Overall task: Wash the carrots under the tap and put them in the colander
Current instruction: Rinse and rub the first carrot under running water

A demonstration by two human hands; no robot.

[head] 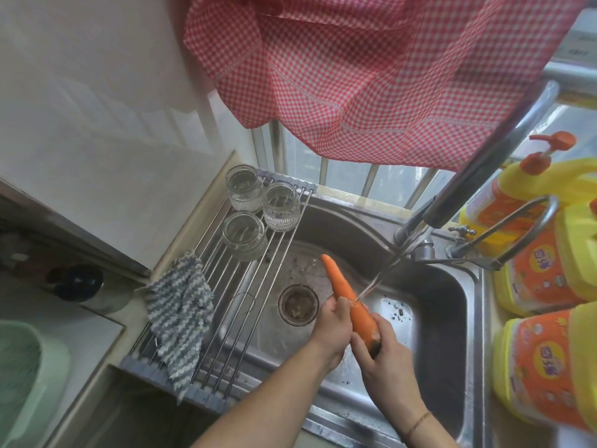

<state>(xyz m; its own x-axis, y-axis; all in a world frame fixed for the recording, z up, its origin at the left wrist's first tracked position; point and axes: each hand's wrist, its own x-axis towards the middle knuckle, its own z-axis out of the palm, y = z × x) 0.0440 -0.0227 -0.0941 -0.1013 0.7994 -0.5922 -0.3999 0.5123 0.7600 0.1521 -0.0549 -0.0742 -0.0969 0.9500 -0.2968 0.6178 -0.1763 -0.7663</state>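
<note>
Orange carrot [347,297] under tap [452,205] stream, both hands gripping it, left hand [332,328] mid-shaft, right hand [384,354] at base

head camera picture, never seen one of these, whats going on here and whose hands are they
There is no machine here. A person wears a wide-angle camera on the head, looking down at their own two hands over a steel kitchen sink. The left hand and right hand both hold one carrot under the water stream running from the tap. A roll-up rack lies across the sink's left side, carrying three glass jars and a striped cloth. Yellow detergent bottles stand on the right. A pale green container, perhaps the colander, sits at the far left.
</note>
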